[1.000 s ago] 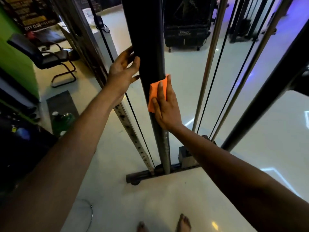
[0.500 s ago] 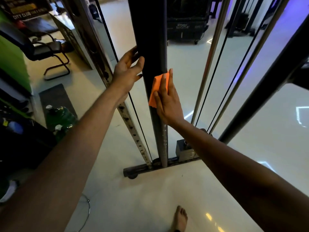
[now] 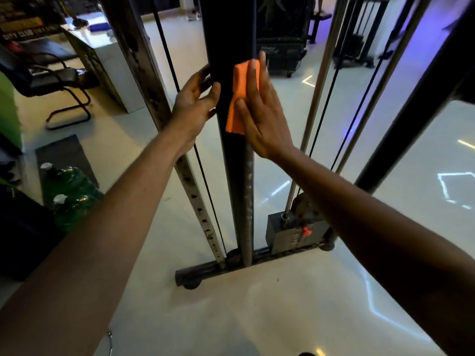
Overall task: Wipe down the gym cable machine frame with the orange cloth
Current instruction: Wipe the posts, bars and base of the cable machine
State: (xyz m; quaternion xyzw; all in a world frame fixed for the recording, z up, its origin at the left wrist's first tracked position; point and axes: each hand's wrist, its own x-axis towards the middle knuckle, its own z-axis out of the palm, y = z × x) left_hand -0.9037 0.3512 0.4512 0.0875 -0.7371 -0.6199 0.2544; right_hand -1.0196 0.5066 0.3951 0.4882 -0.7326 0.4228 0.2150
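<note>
The cable machine's dark upright post rises from a floor bar in the middle of the view. A folded orange cloth lies flat against the post at chest height. My right hand presses it there with straight fingers pointing up. My left hand holds the post's left edge, fingers wrapped behind it and thumb on the front.
A perforated rail and black cables slant left of the post. Steel guide rods and a weight block stand to the right. Green bottles, a black chair and a desk are at left.
My right hand has slid the orange cloth up the post. My left hand keeps its hold on the post's left edge. The camera has tilted and moved closer.
</note>
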